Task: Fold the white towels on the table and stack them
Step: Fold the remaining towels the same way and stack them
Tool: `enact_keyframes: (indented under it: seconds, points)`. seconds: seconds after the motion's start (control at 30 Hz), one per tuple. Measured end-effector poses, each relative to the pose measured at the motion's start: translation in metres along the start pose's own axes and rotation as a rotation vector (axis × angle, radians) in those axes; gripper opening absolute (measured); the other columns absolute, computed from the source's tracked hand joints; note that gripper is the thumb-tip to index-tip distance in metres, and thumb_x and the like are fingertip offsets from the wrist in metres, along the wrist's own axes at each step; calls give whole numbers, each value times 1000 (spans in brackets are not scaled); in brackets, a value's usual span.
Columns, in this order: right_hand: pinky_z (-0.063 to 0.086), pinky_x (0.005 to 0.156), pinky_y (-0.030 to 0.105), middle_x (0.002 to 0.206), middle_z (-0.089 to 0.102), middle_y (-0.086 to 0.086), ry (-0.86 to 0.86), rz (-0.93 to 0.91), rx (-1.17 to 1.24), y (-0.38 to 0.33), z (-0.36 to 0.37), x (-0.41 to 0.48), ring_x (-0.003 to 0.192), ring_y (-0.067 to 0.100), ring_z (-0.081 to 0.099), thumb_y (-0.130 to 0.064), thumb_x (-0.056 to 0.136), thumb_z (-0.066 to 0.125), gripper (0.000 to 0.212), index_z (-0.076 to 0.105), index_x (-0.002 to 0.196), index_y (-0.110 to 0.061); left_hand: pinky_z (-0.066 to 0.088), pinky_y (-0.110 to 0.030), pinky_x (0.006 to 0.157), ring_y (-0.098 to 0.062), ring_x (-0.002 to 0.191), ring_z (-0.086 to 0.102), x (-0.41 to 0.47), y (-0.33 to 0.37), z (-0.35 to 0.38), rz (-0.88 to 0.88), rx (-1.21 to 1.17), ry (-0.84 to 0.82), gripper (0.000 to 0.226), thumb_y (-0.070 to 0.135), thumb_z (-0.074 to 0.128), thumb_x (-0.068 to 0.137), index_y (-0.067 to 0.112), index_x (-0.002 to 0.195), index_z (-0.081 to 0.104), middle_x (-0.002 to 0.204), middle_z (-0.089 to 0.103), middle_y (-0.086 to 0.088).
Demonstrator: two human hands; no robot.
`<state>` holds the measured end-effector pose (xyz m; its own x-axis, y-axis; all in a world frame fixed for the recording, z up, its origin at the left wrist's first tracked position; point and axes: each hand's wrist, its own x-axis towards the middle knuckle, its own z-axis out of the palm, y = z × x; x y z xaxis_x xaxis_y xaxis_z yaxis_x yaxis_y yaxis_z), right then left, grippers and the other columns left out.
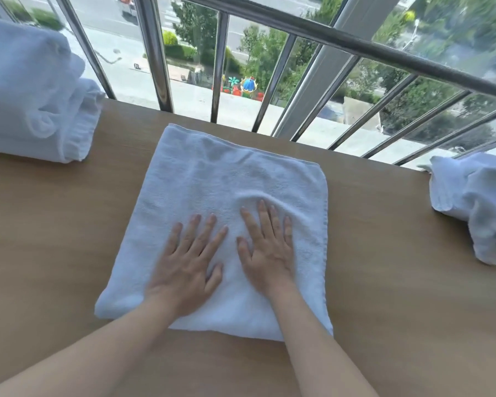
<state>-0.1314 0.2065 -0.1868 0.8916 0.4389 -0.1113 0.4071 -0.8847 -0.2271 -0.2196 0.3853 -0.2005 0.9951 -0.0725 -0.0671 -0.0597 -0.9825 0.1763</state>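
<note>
left hand (184, 265) + right hand (265, 247) flat on folded towel (212, 179) | table (398, 282)

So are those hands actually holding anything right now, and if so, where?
Nothing is held. The left hand and right hand lie flat, fingers straight, pressing on the middle of the white towel spread on the table.

There is one flat, square-folded white terry towel (226, 190) and one light wooden desk (398, 282). There are two bare hands, the left hand (184, 267) and the right hand (267, 250). One pile of folded white towels (32, 104) shows at the far left, but how many towels it holds cannot be told. There is one crumpled white towel heap (478, 204) at the right edge, and one grey metal railing (355, 44).
</note>
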Motion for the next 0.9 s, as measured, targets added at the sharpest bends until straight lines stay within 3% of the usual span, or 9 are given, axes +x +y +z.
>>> enact_keyframes:
  seconds: [0.27, 0.47, 0.6, 0.8, 0.9]
  points:
    - [-11, 123, 41, 167, -12, -7, 12, 180, 2, 54, -15, 91, 152, 12, -16, -59, 96, 18, 65, -2, 156, -45, 18, -58, 120, -30, 154, 11, 3, -1, 1, 10, 29, 18, 72, 50, 35, 96, 23, 160, 18, 168, 10, -3]
    - [-3, 124, 43, 168, 5, 4, 26, 416, 37, 84, -28, 125, 154, 21, -1, -51, 101, 19, 64, 10, 160, -27, 18, -57, 121, -29, 154, 11, 6, -2, 1, 6, 43, 17, 73, 50, 37, 94, 23, 160, 19, 168, 10, -2]
    - [-7, 123, 45, 168, -5, 3, 52, 469, 50, 49, -22, 86, 154, 22, -8, -43, 104, 20, 64, 0, 160, -20, 18, -56, 121, -28, 154, 10, 5, 0, -2, -2, 16, 3, 72, 50, 37, 94, 24, 160, 20, 168, 12, -3]
    - [-1, 123, 53, 168, -7, 1, 38, 412, 62, -47, 17, -37, 154, 25, -10, -51, 101, 21, 69, 2, 160, -23, 14, -56, 120, -30, 154, 8, 6, 3, -7, 3, 3, -24, 63, 43, 30, 99, 25, 159, 23, 168, 13, -3]
    - [4, 122, 56, 168, -4, 2, 28, 424, 8, -47, 21, -42, 154, 26, -8, -52, 99, 26, 71, 6, 160, -23, 11, -57, 121, -29, 154, 7, 10, -3, -6, 166, -16, -25, 57, 41, 31, 103, 26, 158, 26, 167, 17, 1]
